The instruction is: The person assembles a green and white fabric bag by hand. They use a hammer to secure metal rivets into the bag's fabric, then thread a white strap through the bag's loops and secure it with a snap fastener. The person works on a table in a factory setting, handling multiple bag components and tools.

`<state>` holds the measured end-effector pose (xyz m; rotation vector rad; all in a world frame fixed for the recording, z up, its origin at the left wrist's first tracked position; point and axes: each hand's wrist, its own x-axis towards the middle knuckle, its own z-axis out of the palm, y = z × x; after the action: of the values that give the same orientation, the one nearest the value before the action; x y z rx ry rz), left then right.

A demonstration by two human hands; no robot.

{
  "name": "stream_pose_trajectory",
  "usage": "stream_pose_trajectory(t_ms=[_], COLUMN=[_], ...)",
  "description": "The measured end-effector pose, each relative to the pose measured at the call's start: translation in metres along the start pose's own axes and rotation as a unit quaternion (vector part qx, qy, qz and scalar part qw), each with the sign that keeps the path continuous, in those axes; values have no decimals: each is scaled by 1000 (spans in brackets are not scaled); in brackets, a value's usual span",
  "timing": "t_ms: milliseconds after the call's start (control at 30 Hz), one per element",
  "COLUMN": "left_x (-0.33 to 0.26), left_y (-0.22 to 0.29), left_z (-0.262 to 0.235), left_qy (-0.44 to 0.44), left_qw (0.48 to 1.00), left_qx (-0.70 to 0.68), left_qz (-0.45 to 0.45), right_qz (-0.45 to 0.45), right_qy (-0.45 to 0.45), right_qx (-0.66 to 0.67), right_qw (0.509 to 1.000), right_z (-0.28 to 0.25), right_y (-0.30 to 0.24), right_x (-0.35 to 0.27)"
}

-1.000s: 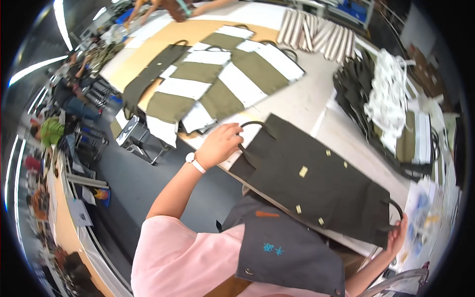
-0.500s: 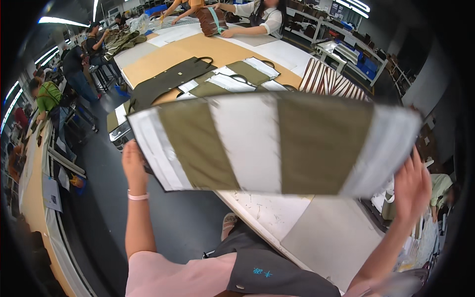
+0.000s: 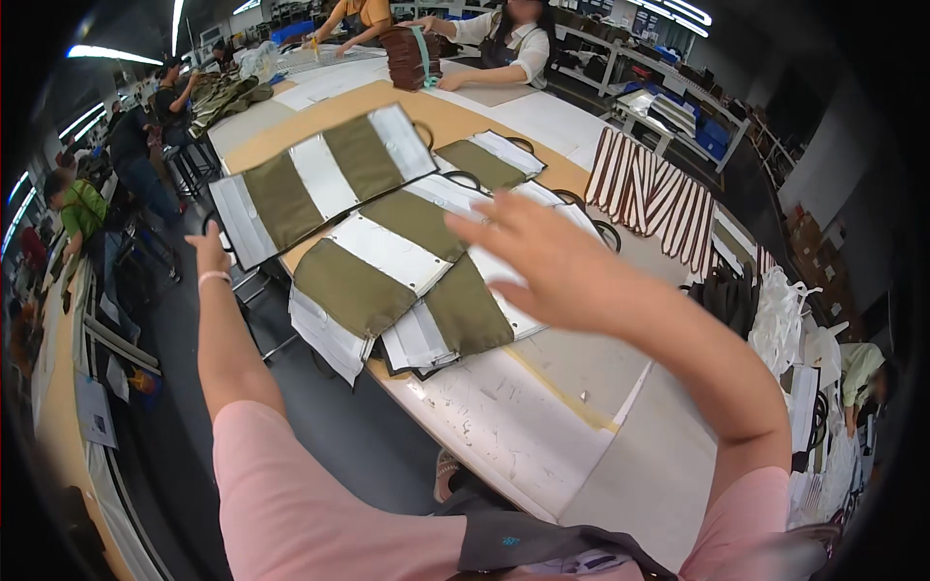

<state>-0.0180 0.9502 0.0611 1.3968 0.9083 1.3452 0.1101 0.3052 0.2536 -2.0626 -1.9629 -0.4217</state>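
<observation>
A flat bag panel (image 3: pixel 312 182) with olive and white stripes and dark handles lies tilted over the far left part of the table. My left hand (image 3: pixel 210 254) is closed at its left end, beside a dark handle loop; the fingertips are partly hidden. Over a pile of similar striped panels (image 3: pixel 387 254) reaches my right hand (image 3: pixel 542 254), fingers stretched toward the left, with nothing in it. The hand is slightly blurred and covers part of the pile. Those panels overlap at different angles, some with dark handles showing.
Brown-and-white striped strips (image 3: pixel 649 194) lie on the table (image 3: pixel 484 416) to the right. White straps (image 3: pixel 780 315) and more pieces crowd the right edge. Across the table, a person in white sleeves (image 3: pixel 528 58) touches a tied brown stack (image 3: pixel 412 58). Other people work at left.
The striped panel has gone from in front of me, between both hands, to the far left of the table. My right hand has let go and swung left over the pile, now uncovered.
</observation>
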Motion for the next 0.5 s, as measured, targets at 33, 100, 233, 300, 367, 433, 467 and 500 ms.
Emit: stream_pose_trajectory(t_ms=[33, 100, 233, 300, 367, 433, 467, 500], left_x=[-38, -92, -159, -245, -292, -351, -382, -393], left_y=[-40, -83, -93, -48, 13, 63, 93, 100], left_z=[20, 44, 61, 93, 97, 107, 112, 110], left_qy=[-54, -136, -201, -267, -342, -427, -477, -475], left_qw=[996, 981, 907, 850, 807, 727, 675, 647], left_qx=[36, 97, 324, 366, 357, 410, 450, 485], left_qz=[-54, -96, 180, 269, 322, 347, 338, 348], right_qz=[7, 53, 126, 175, 168, 143, 136, 117], right_qy=[-58, -221, -358, -379, -321, -272, -251, -272], right_qx=[-13, 19, 84, 90, 71, 101, 112, 204], right_qw=[998, 974, 922, 904, 929, 946, 952, 933], right_z=[13, 18, 0, -17, -31, -46, -57, -67], right_y=[-8, -26, -45, -52, -60, -74, -82, -88], right_x=[-29, -81, -137, -154, -161, -163, -165, -164])
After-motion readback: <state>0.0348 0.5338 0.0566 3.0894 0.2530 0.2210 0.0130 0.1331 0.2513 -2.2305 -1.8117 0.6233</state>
